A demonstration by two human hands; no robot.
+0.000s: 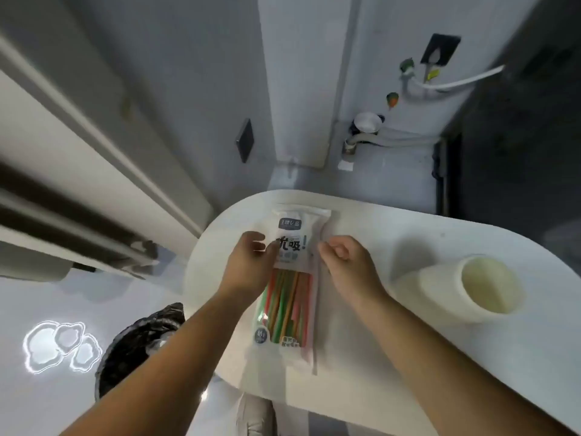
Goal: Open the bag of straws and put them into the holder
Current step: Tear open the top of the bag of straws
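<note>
bag of straws (290, 291) | left hand (248, 262) grips left edge | right hand (345, 262) pinches right edge

A white table (408, 357) fills the lower middle and right of the frame. At its centre lies the bag (295, 221), lengthwise up the frame, with coloured straws (283, 306) showing through its clear lower half. The left hand (248, 265) grips the bag's left edge and the right hand (345, 262) pinches its right edge, both about midway along. Right of the bag, well apart from it, is the white holder (440, 287), its mouth in view. At lower left is a bin (138, 341) with a black liner.
</note>
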